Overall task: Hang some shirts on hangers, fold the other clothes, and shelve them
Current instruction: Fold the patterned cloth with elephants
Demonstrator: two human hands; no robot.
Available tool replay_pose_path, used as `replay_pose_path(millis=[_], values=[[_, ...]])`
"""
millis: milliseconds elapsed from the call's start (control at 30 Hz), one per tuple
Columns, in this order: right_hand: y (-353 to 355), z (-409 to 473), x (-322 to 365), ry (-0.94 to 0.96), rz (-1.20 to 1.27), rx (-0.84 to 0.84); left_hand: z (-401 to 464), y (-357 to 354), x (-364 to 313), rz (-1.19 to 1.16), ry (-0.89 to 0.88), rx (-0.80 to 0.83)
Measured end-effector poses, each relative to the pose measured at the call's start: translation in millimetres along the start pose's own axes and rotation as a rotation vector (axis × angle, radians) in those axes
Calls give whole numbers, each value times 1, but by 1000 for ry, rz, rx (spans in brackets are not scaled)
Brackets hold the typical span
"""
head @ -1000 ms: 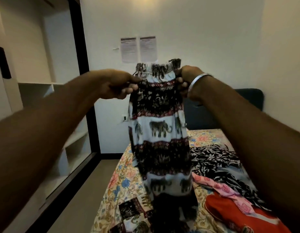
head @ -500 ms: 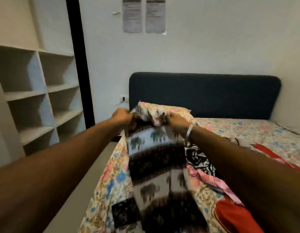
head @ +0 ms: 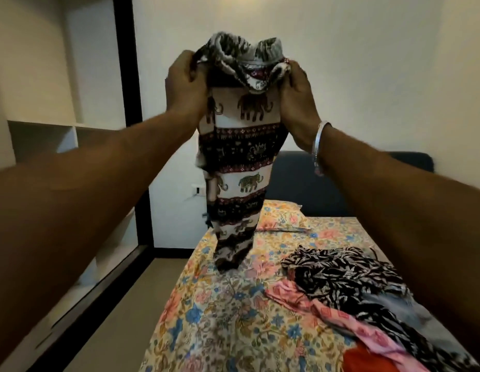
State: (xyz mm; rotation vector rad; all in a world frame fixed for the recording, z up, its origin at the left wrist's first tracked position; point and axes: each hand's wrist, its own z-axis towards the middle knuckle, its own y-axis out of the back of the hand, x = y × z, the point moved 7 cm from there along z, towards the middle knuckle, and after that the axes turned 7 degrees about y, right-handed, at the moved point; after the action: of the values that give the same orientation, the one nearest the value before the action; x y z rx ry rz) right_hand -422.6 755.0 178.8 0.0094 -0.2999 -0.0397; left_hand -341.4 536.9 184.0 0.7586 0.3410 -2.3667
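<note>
A pair of elephant-print trousers [head: 240, 157], banded in white, black and dark red, hangs lengthwise in the air above the bed. My left hand [head: 183, 84] grips the bunched waistband on the left, and my right hand [head: 296, 100] grips it on the right, a silver bangle on that wrist. The lower end of the trousers touches the floral bedsheet [head: 228, 312]. A heap of other clothes lies at the right of the bed: a black-and-white patterned garment [head: 340, 275], a pink one [head: 338, 315], a grey one and a red one [head: 367, 361].
White open shelves [head: 45, 135] stand at the left beside a black door frame [head: 128, 89]. A dark blue headboard [head: 314, 181] and a floral pillow [head: 281, 216] are at the far end of the bed. Bare floor runs between shelves and bed.
Both hands have raised the trousers from low over the bed to high in the air again. The waistband is now bunched and turned towards me.
</note>
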Motion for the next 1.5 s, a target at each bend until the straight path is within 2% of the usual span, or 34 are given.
replay_pose_path(millis=[167,300,400,467,533,633,733,833,900,967,1033,1100,1200,1267,1333,1500], values=[[22,-18,63,22,-11,-51,-35,22,-39,0,-72,-19],[36,-8,104,26,-69,-85,-39,33,-73,11,-135,-103],[42,-1,107,-50,-172,-116,-29,38,-72,26,-54,-181],[39,-1,87,-206,-161,-97,-22,35,-56,98,100,-160],[26,-14,55,-453,-44,-10,-25,22,-28,178,332,-23],[6,-70,2,-841,-25,324,-65,-12,34,298,758,458],[1,-142,-61,-1137,8,607,-119,-26,105,405,1063,863],[-9,-217,-123,-1440,131,813,-162,-28,180,484,1291,1085],[-23,-255,-159,-1514,176,917,-178,-36,224,473,1361,1062],[-41,-261,-183,-1393,90,934,-165,-51,259,444,1229,915],[-61,-221,-197,-995,-68,856,-121,-66,268,383,962,693],[-75,-157,-189,-618,-171,666,-59,-70,245,403,661,431],[-69,-45,-165,-387,-159,313,23,-67,168,293,322,184],[-57,15,-130,-214,-120,179,52,-60,120,182,189,127],[-48,43,-107,-149,-56,136,59,-51,86,105,112,107],[-15,6,-47,-153,23,150,11,-22,49,16,96,142]])
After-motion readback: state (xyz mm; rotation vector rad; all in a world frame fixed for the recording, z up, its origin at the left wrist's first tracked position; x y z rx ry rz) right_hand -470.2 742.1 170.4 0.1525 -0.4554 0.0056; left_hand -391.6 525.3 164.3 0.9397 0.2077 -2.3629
